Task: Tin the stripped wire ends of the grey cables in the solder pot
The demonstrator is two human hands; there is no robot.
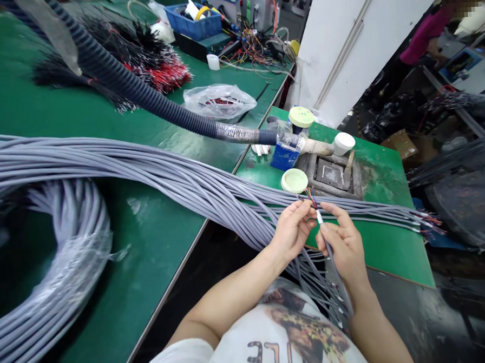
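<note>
At the left, a plastic-wrapped coil of grey cable lies on a green-topped workbench, running off the frame's left and near edges. A long bundle of grey cables crosses from that coil over the bench's right edge and the dark gap beyond, passing just behind the hands. A corrugated black conduit arcs above it toward the far end. The left hand has its fingers curled together right beside the cable end, but what they pinch is hidden. The right hand pinches a grey cable between thumb and forefinger, just below its white sleeve, with coloured wire cores fanning out above. Open room lies over the second workbench, whose near edge runs below the right hand. A pale green lid sits just beyond the fingertips.
</note>
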